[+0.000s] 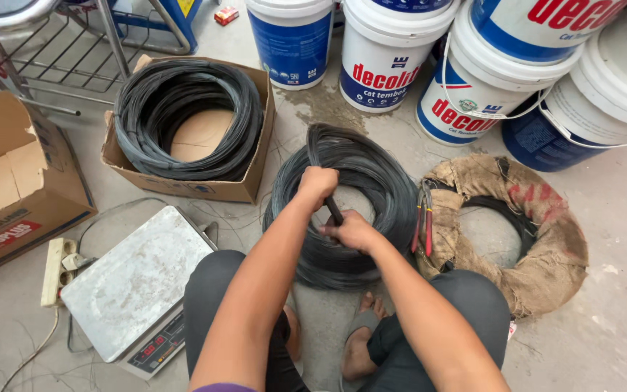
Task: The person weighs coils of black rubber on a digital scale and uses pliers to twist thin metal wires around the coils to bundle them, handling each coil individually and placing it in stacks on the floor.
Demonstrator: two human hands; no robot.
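Head view shows a person squatting on a concrete floor [618,327], both hands on a coil of dark wire [371,174] that lies flat just in front of the knees. The left hand [318,183] is closed in a fist around a bundle of strands lifted from the coil, fingers pressed together around it. The right hand [352,231] grips the same bundle lower down, fingers curled tight; the fingertips are hidden under the wire.

Red-handled pliers [424,225] rest on the right edge of the coil, touching a ring wrapped in burlap [546,247]. A second wire coil sits in a cardboard box [252,185] to the left, a flat scale [136,279] is beside the left knee, and paint buckets [382,62] stand behind.

I think the main risk is the spring of the wire: if one fist loosens, the lifted strands can snap back and scratch the bare forearms or tangle the coil. The bare feet [361,348] are close under the coil, so a loose end could prick them. The pliers may slide off when the coil moves.
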